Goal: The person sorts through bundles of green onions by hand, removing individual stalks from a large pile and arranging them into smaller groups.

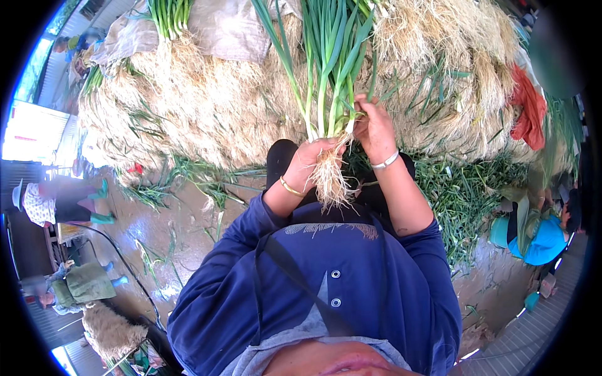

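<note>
A bunch of green onions (330, 81) stands in front of my chest, leaves pointing away from me and pale stringy roots (333, 182) hanging toward me. My left hand (306, 161) is closed round the bunch low down, just above the roots, with part of its fingers hidden behind them. On the bunch's right side, my right hand (376, 130) has its fingers bent and pinched at an outer leaf near the white base. Behind the bunch rises a big heap of green onions (213, 106), their roots turned to me.
Grey sacking (229, 28) covers part of the heap, and another bunch (170, 19) lies on top at the left. A red cloth (527, 109) hangs at the right. Loose green leaves (464, 203) litter the wet floor (207, 250). Other people work at the far left and right.
</note>
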Demonstrator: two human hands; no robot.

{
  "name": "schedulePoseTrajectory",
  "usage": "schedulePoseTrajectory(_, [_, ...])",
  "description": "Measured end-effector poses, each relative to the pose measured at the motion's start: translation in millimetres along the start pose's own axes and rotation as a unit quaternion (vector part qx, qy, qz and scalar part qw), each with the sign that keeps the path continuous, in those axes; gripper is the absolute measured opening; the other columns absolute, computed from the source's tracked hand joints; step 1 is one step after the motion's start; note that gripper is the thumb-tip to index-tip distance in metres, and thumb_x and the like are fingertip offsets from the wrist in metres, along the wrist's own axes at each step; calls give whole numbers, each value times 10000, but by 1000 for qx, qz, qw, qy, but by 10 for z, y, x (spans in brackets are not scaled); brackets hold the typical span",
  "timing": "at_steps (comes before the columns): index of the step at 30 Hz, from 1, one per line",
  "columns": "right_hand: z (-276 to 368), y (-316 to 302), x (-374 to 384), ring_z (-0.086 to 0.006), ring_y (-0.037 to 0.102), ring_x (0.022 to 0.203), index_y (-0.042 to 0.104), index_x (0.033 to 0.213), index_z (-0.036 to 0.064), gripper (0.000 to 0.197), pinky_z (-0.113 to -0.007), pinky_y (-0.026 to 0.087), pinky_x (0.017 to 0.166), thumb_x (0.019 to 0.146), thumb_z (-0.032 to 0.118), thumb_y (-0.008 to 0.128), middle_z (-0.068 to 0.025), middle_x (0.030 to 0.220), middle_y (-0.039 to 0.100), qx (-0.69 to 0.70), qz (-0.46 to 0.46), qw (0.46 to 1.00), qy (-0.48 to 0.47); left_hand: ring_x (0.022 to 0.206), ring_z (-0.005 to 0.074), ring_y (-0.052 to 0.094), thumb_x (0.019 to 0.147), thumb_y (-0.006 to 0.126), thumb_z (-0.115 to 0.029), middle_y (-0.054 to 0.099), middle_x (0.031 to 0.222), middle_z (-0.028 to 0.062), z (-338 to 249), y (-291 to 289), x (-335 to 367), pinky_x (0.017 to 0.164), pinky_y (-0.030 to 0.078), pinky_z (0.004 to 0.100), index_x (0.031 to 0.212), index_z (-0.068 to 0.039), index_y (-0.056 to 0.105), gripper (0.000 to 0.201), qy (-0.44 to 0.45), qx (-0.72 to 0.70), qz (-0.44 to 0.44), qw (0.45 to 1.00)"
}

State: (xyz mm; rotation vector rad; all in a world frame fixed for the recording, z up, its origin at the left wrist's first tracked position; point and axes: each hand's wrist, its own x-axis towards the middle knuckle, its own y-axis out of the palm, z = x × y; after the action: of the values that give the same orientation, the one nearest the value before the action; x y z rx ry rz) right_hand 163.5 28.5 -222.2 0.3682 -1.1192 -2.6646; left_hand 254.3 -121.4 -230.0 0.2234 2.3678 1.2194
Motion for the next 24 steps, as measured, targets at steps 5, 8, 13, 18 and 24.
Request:
schedulePoseTrajectory(5, [-26, 157, -280, -111, 441, 589, 511, 883, 76, 188, -236, 397, 614, 961, 238, 453, -1, 632, 450, 75, 31, 993, -90, 560, 121, 510, 853, 560, -178, 574, 692, 46, -18, 32, -47, 531, 420, 256, 870, -4, 564, 174, -8, -145, 76, 986])
schedulePoseTrajectory(8, [21, 61, -336, -73, 274, 495, 485, 838, 79, 232, -227, 250, 488, 976, 253, 417, 36, 561, 330, 43, 78, 996, -7, 549, 143, 519, 860, 549, -171, 578, 693, 67, 62, 87, -43, 528, 419, 264, 888, 3, 569, 177, 14, -122, 21, 992])
schedulePoseTrajectory(13, [202, -175, -345, -69, 262, 416, 479, 822, 78, 237, -220, 217, 394, 976, 247, 415, 41, 524, 315, -82, 189, 976, 74, 523, 140, 494, 850, 563, -169, 565, 706, 76, 51, 58, -10, 500, 415, 268, 1123, 30, 523, 340, -8, -166, 111, 980])
schedulePoseTrajectory(18, [400, -322, -310, -83, 345, 413, 521, 893, 75, 196, -231, 293, 381, 958, 250, 462, 39, 526, 367, -94, 92, 991, -38, 702, 169, 581, 853, 579, -169, 588, 867, 110, -192, -64, 39, 583, 489, 267, 1190, 31, 490, 402, -13, -94, 125, 988])
schedulePoseTrajectory(24, [301, 207, -137, -159, 537, 643, 574, 947, 25, 253, -307, 449, 606, 878, 266, 605, -60, 731, 580, -576, 38, 800, -163, 899, 271, 644, 830, 581, -65, 620, 1056, 181, -52, 188, 59, 758, 541, 337, 1113, 45, 549, 306, -25, -7, 66, 997])
